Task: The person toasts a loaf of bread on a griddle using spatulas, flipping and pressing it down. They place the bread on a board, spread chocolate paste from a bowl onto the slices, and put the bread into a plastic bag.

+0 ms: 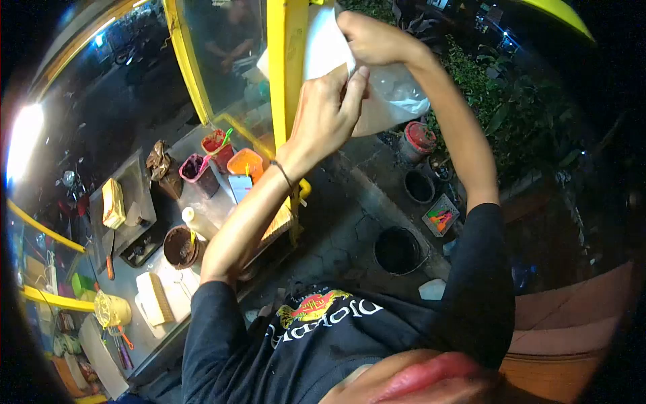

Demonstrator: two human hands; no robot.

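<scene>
Seen from the head camera only: held up high against the yellow post [288, 60], a clear plastic bag [393, 101], pinched between both hands. Left hand [326, 111] closed narrow on the bag's near edge, thumb and fingers pressed together just right of the post. Right hand [373, 37] closed too, gripping the upper edge of the same bag, a little higher and further right of the post. Bag stretched between the two grips, long axis running from upper left down to lower right, loose belly hanging to the right, away from the post. Both hands touching it, so neither clearly nearer; contents could not be told. Also a white sheet or paper [323, 40] just beside the post, behind the fingers, partly hidden. Left of the post and lower, on the steel counter [134, 182]: red tub [217, 145], purple tub [195, 168], orange tub [245, 163], brown chocolate bowl [180, 248], white squeeze bottle [196, 221], yellow block [113, 202]. Right of the post and below, well apart from the hands: black buckets [398, 250] on the ground. Nothing standing between the hands and the bag.
</scene>
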